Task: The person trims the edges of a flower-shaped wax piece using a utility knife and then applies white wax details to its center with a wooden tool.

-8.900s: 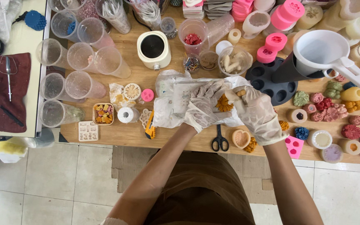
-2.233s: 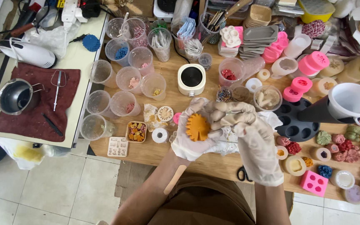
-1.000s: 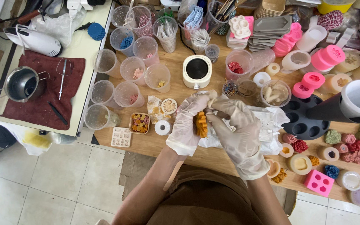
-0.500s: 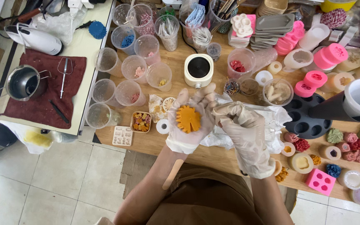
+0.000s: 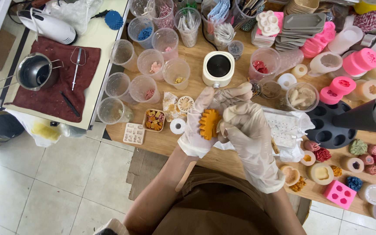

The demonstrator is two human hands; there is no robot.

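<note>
both gloved hands (image 5: 229, 126) grip orange flower piece (image 5: 209, 124).

I see each hand, left hand (image 5: 199, 126) and right hand (image 5: 249, 139), in a thin whitish translucent glove bunched at the wrist, forearms unsleeved, brown garment below.

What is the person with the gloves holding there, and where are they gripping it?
An orange flower-shaped piece lies in the palm of the gloved left hand. The gloved right hand pinches its right edge with the fingertips.
</note>
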